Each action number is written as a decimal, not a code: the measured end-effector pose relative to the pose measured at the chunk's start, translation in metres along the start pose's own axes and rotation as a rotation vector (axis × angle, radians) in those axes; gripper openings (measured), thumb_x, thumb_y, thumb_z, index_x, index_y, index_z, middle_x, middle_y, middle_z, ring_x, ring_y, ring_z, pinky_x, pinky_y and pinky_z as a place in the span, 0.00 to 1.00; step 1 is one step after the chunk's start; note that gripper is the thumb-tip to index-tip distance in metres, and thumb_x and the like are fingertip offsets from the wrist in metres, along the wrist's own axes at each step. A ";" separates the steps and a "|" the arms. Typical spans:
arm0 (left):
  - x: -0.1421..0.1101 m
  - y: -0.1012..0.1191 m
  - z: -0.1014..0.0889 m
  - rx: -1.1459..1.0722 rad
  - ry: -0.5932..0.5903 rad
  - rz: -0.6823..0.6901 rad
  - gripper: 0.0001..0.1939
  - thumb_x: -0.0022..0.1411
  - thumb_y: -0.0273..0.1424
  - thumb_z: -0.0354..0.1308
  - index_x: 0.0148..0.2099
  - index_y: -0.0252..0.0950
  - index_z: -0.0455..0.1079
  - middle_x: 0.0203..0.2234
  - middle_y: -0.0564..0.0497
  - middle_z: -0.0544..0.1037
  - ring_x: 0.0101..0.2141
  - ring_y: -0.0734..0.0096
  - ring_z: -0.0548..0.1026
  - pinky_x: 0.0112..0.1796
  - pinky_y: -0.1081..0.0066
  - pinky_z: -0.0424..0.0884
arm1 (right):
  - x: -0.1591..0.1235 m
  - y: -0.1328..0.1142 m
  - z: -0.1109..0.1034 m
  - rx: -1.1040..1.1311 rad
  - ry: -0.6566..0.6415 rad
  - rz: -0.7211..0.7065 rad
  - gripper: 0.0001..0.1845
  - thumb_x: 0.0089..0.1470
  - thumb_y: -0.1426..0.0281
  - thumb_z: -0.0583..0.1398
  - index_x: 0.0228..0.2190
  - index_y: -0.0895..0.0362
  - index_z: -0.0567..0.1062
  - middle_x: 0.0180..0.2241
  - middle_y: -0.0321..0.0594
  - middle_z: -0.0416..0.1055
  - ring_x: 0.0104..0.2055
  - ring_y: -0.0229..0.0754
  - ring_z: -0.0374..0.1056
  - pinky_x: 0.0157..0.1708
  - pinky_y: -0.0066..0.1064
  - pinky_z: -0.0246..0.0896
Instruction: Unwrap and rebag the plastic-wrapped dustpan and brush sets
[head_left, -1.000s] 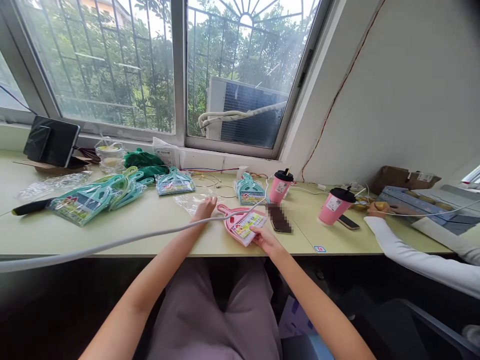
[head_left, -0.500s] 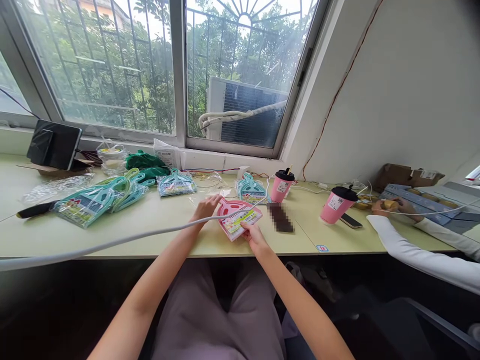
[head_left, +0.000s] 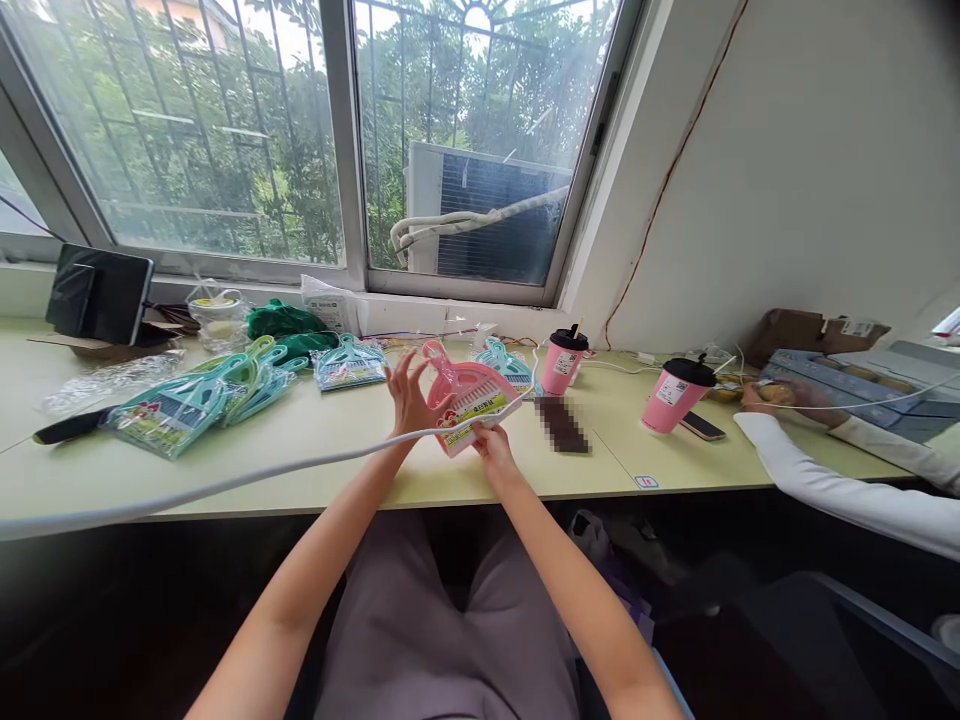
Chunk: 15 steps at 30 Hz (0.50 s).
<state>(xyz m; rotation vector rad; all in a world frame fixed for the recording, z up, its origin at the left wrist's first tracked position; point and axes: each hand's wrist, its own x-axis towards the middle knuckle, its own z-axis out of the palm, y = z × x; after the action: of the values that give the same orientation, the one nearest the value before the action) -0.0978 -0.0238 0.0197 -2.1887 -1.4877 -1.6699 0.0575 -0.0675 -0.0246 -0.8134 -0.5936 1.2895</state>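
A pink dustpan and brush set (head_left: 480,388) with a printed label card is tilted up above the table, its handle pointing away from me. My right hand (head_left: 493,448) pinches its lower edge at the card. Beside its left edge, my left hand (head_left: 411,398) is open, fingers raised and spread, the thumb reaching toward the card; whether it touches is unclear. A white cable (head_left: 300,468) crosses in front of the set. Behind it lies a teal dustpan set (head_left: 510,368), partly hidden.
More wrapped teal sets (head_left: 176,405) lie left beside a black-handled tool (head_left: 71,424), with another teal set (head_left: 349,364) near the window. Two pink cups (head_left: 564,362) and a phone (head_left: 703,426) stand or lie to the right. A co-worker's white sleeve (head_left: 817,490) reaches in there.
The pink set has tilted up, showing its handle more. My left hand has come off the handle end and its fingers have spread. My right hand keeps its hold on the lower edge.
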 end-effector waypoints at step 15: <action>0.007 -0.022 0.005 -0.917 -0.827 -0.338 0.32 0.56 0.51 0.63 0.54 0.33 0.72 0.40 0.42 0.81 0.41 0.59 0.79 0.43 0.61 0.74 | 0.008 -0.004 0.008 0.154 0.060 -0.139 0.12 0.46 0.73 0.64 0.36 0.55 0.75 0.38 0.38 0.79 0.44 0.39 0.75 0.44 0.29 0.72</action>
<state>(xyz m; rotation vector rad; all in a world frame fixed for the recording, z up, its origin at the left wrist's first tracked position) -0.1088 -0.0048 0.0116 -3.6394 -1.3926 -1.8992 0.0556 -0.0588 -0.0173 -0.6699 -0.4877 1.1641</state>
